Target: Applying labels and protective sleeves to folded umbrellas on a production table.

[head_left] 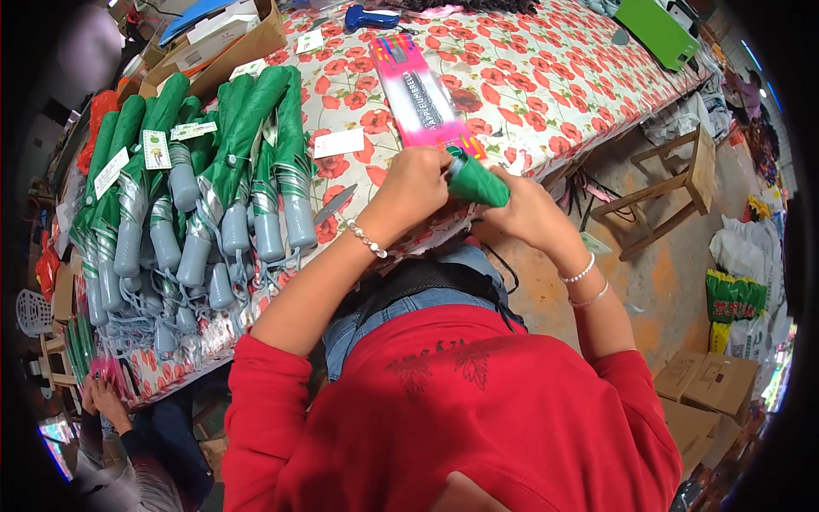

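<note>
At the near edge of the flowered table surface (520,77): a short green cloth roll (482,183), gripped from both ends and slanting down to the right.
Left hand (414,181): fingers curled in, tips pinched at the roll's left end; their exact contact is partly hidden.
Right hand (531,212): closed about the roll's right end, thumb along the upper side.
Wrists: a beaded bracelet (368,240) on the left, a white beaded one (580,270) on the right.
Pink package (416,90): flat, with a clear middle, running from just beyond the roll toward the far edge.
White card (339,143): flat, left of the package.
Grey blade (334,203): between the left forearm and the umbrellas.
Green umbrellas (281,98): heaped toward the left edge, folded, grey handles facing the near edge.
Far edge: a blue handheld tool (371,18).
Far left corner: an open cardboard box (271,34).
Far right corner: a green box (653,32).
Beyond the left edge: another person's hands (107,403).
Floor, right: a wooden stool (701,171).
</note>
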Motion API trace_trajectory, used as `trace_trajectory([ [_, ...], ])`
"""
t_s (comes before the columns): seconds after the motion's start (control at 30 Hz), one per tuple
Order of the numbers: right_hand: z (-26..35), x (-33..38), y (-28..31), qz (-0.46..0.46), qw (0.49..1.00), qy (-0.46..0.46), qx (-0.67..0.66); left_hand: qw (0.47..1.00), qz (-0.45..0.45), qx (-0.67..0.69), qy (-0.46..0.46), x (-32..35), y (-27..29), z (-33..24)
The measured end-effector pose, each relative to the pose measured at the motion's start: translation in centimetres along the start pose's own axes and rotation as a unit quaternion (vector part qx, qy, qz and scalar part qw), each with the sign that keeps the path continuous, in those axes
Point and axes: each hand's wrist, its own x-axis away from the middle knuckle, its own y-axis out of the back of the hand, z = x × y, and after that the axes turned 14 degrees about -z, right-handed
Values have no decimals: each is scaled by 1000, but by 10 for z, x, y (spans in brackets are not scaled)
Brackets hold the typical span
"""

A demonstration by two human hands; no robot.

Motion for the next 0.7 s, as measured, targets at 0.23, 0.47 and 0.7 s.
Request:
trace_trajectory([
  [0.23, -1, 0, 10, 5, 996, -38, 77, 989, -10, 126, 73, -10, 8, -7],
  [0.47, 3, -8, 7, 25, 992, -76, 95, 939, -28, 245, 239, -6, 2, 2],
  [0.7, 28, -23, 11, -17, 995, -64, 75, 937, -178, 167, 251, -21, -4, -3],
])
